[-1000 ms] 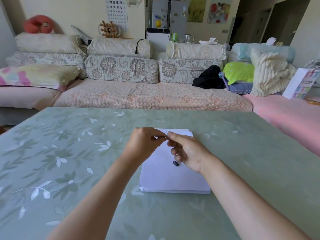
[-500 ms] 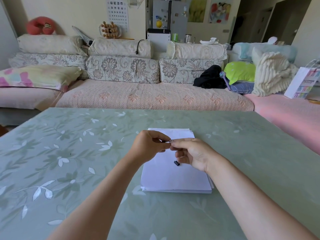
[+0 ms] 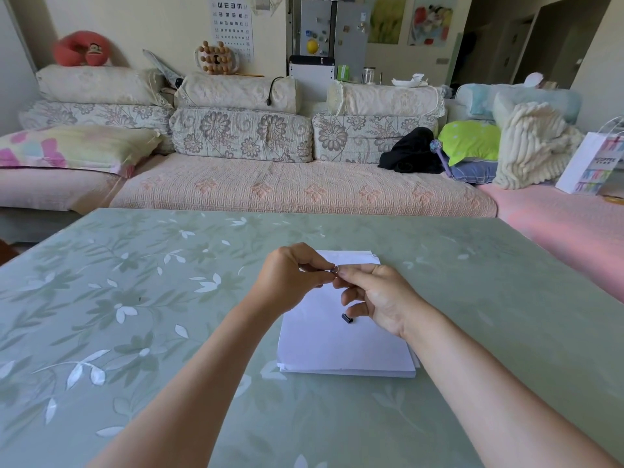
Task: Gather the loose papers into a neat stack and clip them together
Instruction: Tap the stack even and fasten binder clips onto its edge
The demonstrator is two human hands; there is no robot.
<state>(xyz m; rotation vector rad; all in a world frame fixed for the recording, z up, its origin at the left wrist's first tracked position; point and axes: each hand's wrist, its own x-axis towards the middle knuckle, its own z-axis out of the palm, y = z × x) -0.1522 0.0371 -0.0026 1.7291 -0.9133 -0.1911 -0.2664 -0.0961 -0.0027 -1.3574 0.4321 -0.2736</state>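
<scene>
A stack of white papers [image 3: 341,346] lies flat on the green floral table [image 3: 135,298], its edges roughly aligned. A small black binder clip body [image 3: 347,318] rests on top of the stack, near its middle. Just above the far part of the stack, my left hand [image 3: 290,282] and my right hand [image 3: 378,298] meet fingertip to fingertip. Both pinch a tiny silver wire piece [image 3: 334,270] between thumb and forefinger. The other fingers of my right hand curl loosely above the black clip body without touching it.
A long sofa [image 3: 297,190] with floral cushions runs along the table's far edge. A pink-covered seat [image 3: 567,228] sits to the right, with a white paper bag [image 3: 594,163] on it.
Both hands stay joined over the stack, pinching the small wire piece and shifting only slightly. The papers and the black clip body have not moved.
</scene>
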